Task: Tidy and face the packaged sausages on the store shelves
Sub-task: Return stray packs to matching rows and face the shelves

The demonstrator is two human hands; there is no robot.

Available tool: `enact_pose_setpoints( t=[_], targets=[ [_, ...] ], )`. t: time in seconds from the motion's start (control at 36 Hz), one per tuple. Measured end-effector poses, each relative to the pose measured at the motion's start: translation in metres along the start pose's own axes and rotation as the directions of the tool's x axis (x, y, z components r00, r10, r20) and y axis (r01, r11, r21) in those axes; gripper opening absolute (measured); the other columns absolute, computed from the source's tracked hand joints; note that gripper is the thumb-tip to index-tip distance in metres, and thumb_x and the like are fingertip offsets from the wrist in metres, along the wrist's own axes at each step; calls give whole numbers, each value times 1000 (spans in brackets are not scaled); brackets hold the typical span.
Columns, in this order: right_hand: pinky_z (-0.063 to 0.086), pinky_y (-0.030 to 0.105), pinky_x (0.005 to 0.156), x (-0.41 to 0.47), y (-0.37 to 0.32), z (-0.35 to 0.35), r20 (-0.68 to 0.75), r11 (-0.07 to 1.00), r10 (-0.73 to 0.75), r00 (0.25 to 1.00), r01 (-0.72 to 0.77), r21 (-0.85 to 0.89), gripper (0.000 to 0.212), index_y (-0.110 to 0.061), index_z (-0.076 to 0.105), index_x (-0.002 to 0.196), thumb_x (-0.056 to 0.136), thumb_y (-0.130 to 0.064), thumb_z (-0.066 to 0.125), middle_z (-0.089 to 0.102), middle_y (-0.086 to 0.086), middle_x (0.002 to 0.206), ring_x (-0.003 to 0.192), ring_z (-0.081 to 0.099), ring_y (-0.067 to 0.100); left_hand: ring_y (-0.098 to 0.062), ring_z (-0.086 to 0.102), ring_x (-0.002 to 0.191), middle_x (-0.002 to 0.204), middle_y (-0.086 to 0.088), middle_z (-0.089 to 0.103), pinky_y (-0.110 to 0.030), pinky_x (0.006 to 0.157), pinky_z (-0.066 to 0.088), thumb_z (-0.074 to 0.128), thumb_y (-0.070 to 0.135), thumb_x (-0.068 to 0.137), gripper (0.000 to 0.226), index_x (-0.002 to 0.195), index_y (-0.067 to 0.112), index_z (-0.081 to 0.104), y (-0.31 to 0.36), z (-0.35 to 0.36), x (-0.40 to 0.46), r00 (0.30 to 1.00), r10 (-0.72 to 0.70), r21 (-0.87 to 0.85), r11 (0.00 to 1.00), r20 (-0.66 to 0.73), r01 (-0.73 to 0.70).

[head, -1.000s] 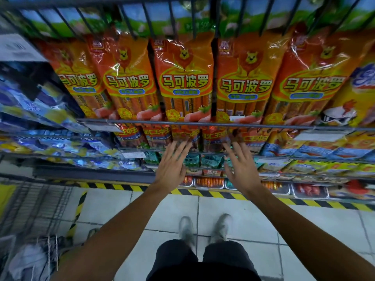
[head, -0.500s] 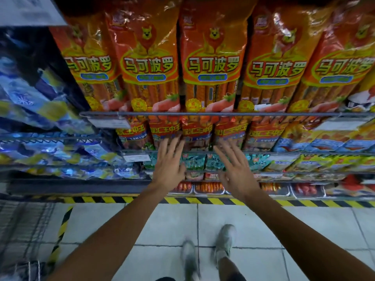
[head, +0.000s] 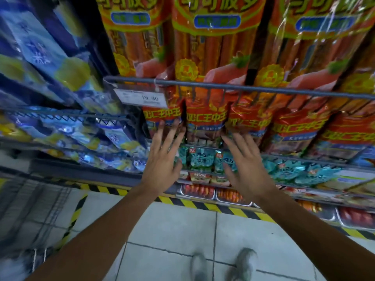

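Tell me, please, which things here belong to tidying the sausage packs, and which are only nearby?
Belong to the job:
- left hand and right hand, both open, reaching to the shelf
- red sausage packs at the fingertips
- tall orange sausage packs above
- wire shelf rail

Only nearby:
- blue bags
- teal packets
- price tag
- wire cart

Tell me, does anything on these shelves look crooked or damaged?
Nothing is clearly damaged. The red sausage packs on the middle shelf lean at slightly different angles, with a dark gap between the two leftmost, just above the left hand.
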State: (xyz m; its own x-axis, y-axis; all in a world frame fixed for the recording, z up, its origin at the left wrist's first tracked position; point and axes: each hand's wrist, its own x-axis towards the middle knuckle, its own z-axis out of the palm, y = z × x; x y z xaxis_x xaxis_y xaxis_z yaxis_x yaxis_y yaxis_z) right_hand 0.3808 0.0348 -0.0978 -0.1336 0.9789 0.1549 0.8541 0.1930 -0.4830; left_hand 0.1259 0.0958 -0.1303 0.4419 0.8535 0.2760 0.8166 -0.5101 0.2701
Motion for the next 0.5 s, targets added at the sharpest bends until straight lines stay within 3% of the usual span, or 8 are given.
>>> enact_pose_setpoints(
  t=[0.14,0.17,0.25,0.31,0.36,0.39,0.44,0.5],
  targets=[
    [23,44,123,4,-9,12,-79,995,37,996,-30,90,65,-11,40,156,97,-10,68,36,12,159,148,22,24,-31,4,158,170,1,17,-50,126,14,62,8,98,72,162,20,32,1,-4,1,999,-44,-98,994,-7,43],
    [25,37,124,5,-13,14,-85,991,53,995,-42,126,64,-11,39,156,98,-10,66,36,10,159,148,24,23,-33,11,156,168,-3,24,-47,127,16,62,7,99,68,161,18,35,2,-6,2,999,-43,-117,992,-16,41],
    [12,1,114,9,-26,17,-103,968,154,983,-129,216,63,-11,36,157,101,-16,64,33,4,163,147,29,15,-26,25,150,160,-7,37,-24,122,18,58,7,102,63,160,11,34,12,-11,8,999,-44,-233,972,-16,39],
    [20,10,117,12,-36,21,-95,948,230,969,-201,247,66,-11,34,158,101,-24,65,31,8,165,150,34,21,-15,29,143,152,-3,38,-12,109,27,57,7,103,66,162,10,29,19,-14,12,995,-97,-317,944,-18,86],
    [35,33,121,14,-46,25,-82,922,280,957,-244,300,75,-10,30,160,99,-32,68,32,9,166,149,40,25,-2,37,127,140,6,34,-13,92,37,59,9,102,70,164,13,25,27,-17,16,987,-161,-377,916,-29,138],
    [40,39,119,16,-51,25,-72,902,302,951,-260,345,81,-10,27,161,97,-35,70,34,8,165,148,41,23,-1,39,126,141,7,34,-15,90,39,59,10,102,72,164,15,23,31,-18,18,984,-179,-404,901,-11,159],
    [44,41,115,22,-57,26,-52,860,346,937,-295,416,90,-11,19,163,95,-39,72,39,5,163,146,44,19,-10,33,147,161,2,32,-23,111,37,59,15,104,74,166,16,18,39,-17,21,981,-185,-438,878,65,195],
    [45,40,113,28,-60,26,-55,849,370,928,-313,426,93,-11,18,163,94,-41,72,42,4,160,144,45,20,-9,14,157,170,1,22,-28,125,19,58,19,105,72,165,16,18,43,-15,23,970,-207,-428,871,125,241]
  ],
)
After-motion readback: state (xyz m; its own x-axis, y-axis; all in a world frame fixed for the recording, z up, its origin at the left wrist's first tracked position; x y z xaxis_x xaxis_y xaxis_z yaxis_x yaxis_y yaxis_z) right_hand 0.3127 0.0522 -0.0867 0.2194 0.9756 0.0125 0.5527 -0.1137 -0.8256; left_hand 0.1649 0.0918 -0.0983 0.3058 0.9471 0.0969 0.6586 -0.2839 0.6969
